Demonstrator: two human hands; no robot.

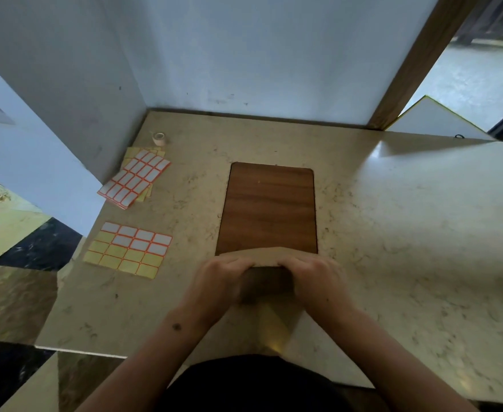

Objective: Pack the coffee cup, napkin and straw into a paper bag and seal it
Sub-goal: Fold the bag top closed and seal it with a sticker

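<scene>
Brown paper bag [266, 281] is standing at the near edge of the marble tabletop [407, 221], its folded top and contents mostly hidden. Both the left hand [225, 276] and right hand [311, 276] are gripping and pressing that fold down. Cup, napkin and straw are not showing. Label sheets [128, 252] are lying to the left.
</scene>
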